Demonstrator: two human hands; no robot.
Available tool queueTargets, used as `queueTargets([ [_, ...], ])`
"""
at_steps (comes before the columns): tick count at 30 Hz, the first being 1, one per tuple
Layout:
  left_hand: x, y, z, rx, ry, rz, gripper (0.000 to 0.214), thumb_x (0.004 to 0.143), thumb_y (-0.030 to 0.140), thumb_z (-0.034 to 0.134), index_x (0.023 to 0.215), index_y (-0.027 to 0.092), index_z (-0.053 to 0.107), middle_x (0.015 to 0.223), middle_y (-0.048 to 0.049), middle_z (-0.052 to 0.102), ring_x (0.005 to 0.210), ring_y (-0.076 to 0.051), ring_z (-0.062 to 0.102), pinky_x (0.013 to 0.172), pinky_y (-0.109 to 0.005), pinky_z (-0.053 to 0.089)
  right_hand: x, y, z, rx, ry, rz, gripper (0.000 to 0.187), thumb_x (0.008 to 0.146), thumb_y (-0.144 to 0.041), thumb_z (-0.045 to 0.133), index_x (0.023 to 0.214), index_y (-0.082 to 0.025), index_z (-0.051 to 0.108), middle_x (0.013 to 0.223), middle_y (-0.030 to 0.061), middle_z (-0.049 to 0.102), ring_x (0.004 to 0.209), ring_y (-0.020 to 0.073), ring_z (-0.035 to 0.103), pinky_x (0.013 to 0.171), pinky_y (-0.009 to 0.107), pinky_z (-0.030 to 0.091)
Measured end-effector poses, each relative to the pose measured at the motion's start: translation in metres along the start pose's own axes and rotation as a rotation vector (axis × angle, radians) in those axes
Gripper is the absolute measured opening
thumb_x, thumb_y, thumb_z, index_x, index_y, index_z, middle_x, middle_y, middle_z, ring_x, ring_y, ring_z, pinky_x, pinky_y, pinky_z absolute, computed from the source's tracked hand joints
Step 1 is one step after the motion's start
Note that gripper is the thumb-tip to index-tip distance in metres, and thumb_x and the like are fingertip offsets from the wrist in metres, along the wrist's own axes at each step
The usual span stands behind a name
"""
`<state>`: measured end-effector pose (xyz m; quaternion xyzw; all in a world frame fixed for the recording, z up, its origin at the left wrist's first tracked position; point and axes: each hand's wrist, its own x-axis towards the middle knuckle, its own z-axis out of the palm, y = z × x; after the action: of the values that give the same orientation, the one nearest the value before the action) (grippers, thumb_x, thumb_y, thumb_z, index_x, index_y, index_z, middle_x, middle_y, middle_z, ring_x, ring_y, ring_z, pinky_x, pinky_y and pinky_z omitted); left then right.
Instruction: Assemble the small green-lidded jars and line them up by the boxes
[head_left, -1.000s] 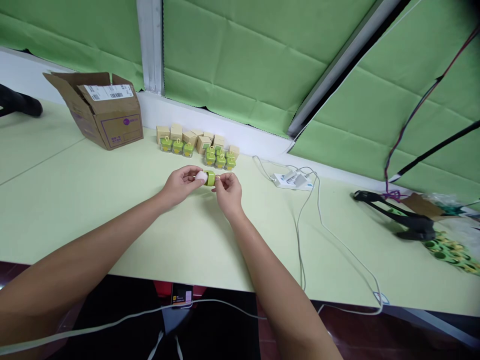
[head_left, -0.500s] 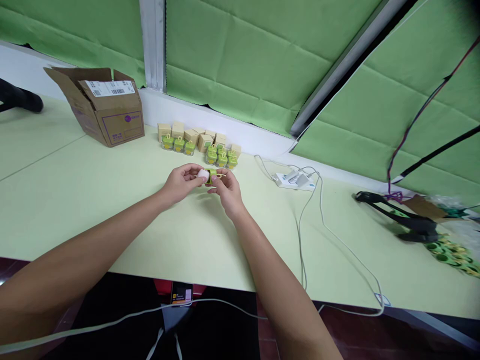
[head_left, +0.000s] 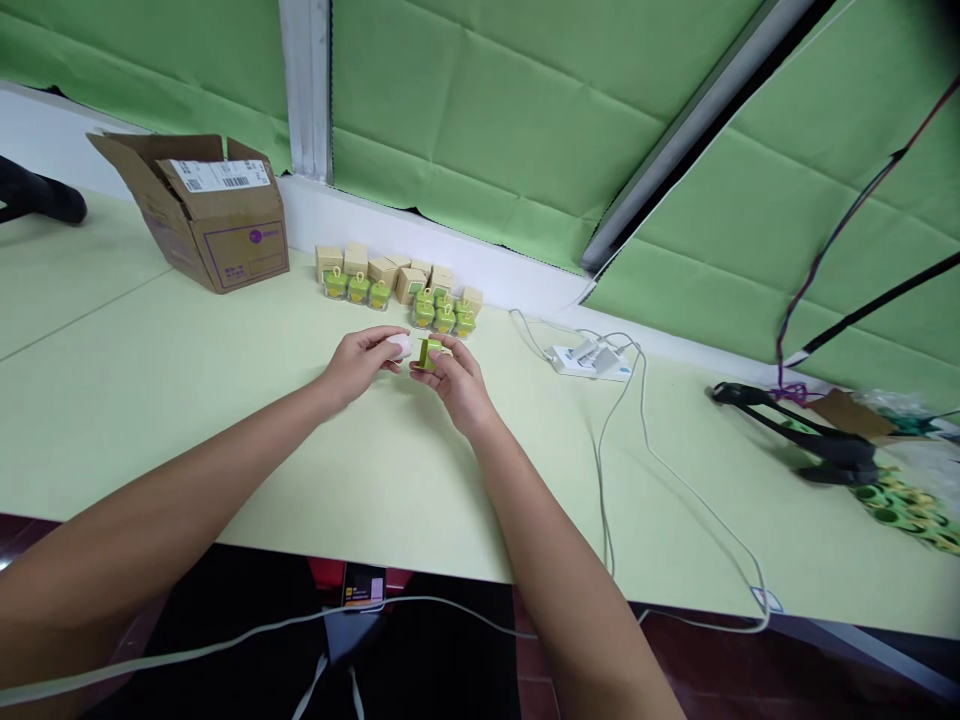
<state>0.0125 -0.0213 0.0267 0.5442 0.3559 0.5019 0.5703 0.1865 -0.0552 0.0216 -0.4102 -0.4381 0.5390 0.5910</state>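
Note:
Over the middle of the pale green table [head_left: 187, 400], my left hand [head_left: 360, 362] pinches a small white rounded piece [head_left: 400, 347]. My right hand [head_left: 455, 378] pinches a small green cap-like piece [head_left: 429, 352] with a thin yellow loop. The two pieces sit a little apart between my fingertips. Just beyond my hands stand a row of small tan boxes [head_left: 382, 268] and two groups of small green items [head_left: 441, 317] like the one I hold.
An open cardboard box [head_left: 210, 215] stands at the back left. A white power strip [head_left: 589, 360] with trailing white cables lies to the right. Black clamps [head_left: 810, 435] and green rings lie at the far right. A green cloth hangs behind.
The white piece and the green piece were joined between my hands; now they are pulled apart, white in my left hand, green in my right.

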Motion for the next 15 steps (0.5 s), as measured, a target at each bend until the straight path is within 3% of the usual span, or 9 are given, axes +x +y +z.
queueTargets([
  [3,-0.0010,0.0030,-0.0013,0.066,0.010,0.019,0.038,0.069,0.031,0.076,0.105,0.018,0.080,0.091,-0.0033,0.073,0.068,-0.014,0.060,0.078,-0.036,0.055,0.0002,-0.0002,-0.0006,0.025,0.004,0.007,0.049,0.070,-0.045,0.085,0.110,-0.027,0.063,0.091,-0.0019,0.070,0.082,0.0169,0.073,0.089,0.038,0.062],
  [9,-0.0011,0.0035,-0.0009,0.050,0.056,0.062,0.047,0.059,0.031,0.087,0.100,0.018,0.069,0.093,-0.0028,0.072,0.087,-0.018,0.067,0.085,-0.033,0.054,0.0003,0.0003,-0.0017,0.001,-0.017,-0.008,0.053,0.067,-0.046,0.090,0.112,-0.027,0.068,0.106,0.0006,0.071,0.096,0.0181,0.071,0.088,0.036,0.061],
  [15,-0.0008,0.0012,-0.0006,0.039,0.015,0.063,0.052,0.057,0.037,0.093,0.101,0.016,0.072,0.103,-0.0079,0.076,0.094,-0.021,0.068,0.091,-0.037,0.054,0.0009,0.0018,-0.0017,0.053,-0.066,-0.039,0.053,0.064,-0.040,0.094,0.111,-0.028,0.073,0.089,-0.0031,0.068,0.089,0.0156,0.067,0.100,0.041,0.058],
])
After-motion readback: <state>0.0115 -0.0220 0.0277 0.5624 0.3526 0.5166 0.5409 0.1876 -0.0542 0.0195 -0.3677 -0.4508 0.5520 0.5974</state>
